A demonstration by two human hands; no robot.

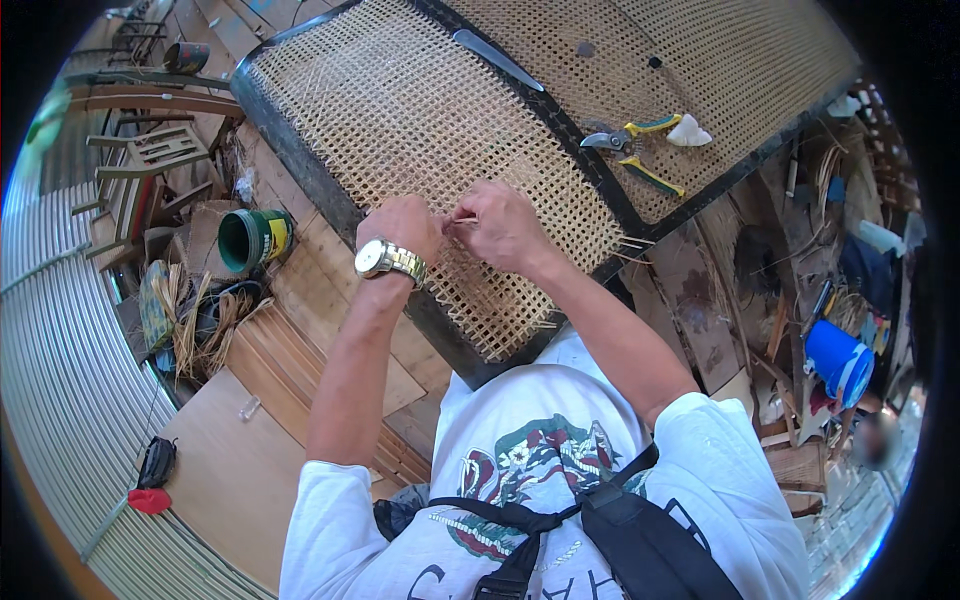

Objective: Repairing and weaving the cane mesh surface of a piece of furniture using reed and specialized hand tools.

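Note:
Woven cane webbing (pixel 400 110) fills a dark-framed panel that slants away from my lap. My left hand (pixel 403 228), with a gold wristwatch (pixel 384 257) on its wrist, is closed low over the weave near the frame's left side. Close beside it, my right hand (pixel 502 228) pinches a thin cane strand (pixel 463 221) that runs between the two hands. The left fingertips are mostly hidden, so what they grip cannot be made out. Loose strand ends (pixel 632 246) stick out at the panel's right corner.
Yellow-handled pruning shears (pixel 630 150), a white lump (pixel 688 132) and a grey blade (pixel 497 58) lie on the panels. A green bucket (pixel 240 242) and wooden chair parts (pixel 150 170) stand left. At right is a blue bucket (pixel 838 360); planks (pixel 290 370) lie below left.

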